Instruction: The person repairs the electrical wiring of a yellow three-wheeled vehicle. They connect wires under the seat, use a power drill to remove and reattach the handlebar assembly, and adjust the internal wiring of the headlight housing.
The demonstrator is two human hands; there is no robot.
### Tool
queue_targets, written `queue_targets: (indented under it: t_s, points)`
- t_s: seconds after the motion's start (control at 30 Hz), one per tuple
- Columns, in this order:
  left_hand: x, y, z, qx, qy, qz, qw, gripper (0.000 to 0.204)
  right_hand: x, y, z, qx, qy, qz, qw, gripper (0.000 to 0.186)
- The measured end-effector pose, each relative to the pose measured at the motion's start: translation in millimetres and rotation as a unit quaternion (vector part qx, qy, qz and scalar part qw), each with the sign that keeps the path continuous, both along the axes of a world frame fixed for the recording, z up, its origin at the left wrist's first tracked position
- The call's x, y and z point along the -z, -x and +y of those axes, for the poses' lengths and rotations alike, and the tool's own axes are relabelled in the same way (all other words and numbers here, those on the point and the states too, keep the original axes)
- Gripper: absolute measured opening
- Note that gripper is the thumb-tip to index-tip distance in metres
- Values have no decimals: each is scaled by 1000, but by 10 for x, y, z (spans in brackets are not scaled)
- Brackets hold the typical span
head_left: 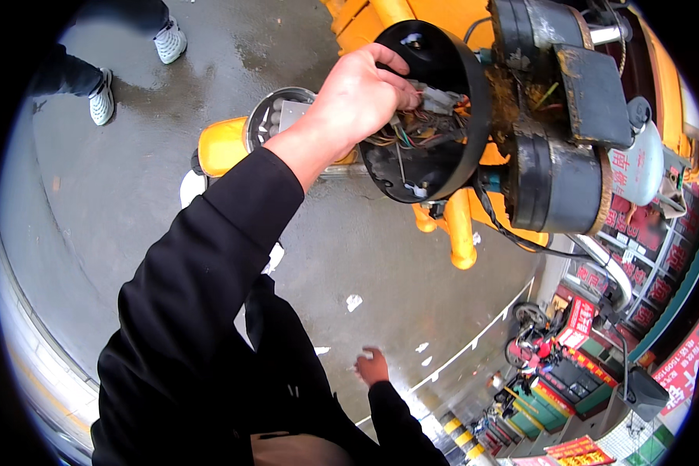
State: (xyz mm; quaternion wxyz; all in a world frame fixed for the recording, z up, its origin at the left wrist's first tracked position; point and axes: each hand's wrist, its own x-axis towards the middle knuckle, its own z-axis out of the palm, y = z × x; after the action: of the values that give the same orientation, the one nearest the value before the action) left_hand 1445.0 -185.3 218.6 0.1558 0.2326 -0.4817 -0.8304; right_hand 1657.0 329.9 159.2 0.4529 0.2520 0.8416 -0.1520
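Note:
My left hand (365, 87) reaches into a round black headlight shell (474, 116) on a yellow motorcycle. Its fingertips close on a tangle of coloured wires (423, 128), beside a pale plastic connector (440, 99); the exact spot of the grip is partly hidden by the fingers. A round lamp unit (258, 116) with a silvery rim sits beyond my left forearm, partly covered by it. My right hand (371, 365) hangs low, away from the motorcycle, its fingers loosely bent and holding nothing.
Two round black gauge housings (553, 182) and a black box (594, 97) stand right of the shell. A yellow fender (224, 146) lies to the left. Another person's shoes (101, 97) are on the wet pavement (155, 147). Parked motorcycles (524, 342) stand at lower right.

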Motion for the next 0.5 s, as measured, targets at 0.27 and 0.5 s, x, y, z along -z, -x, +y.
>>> queue_targets:
  t_s: [0.27, 0.5]
  points:
    - [-66, -43, 55, -13, 24, -5, 1000, 32, -213, -423, 545, 4, -73, -123, 990, 40]
    - [-82, 56, 101, -77, 27, -61, 995, 33, -95, -742, 455, 42, -47, -115, 991, 39]
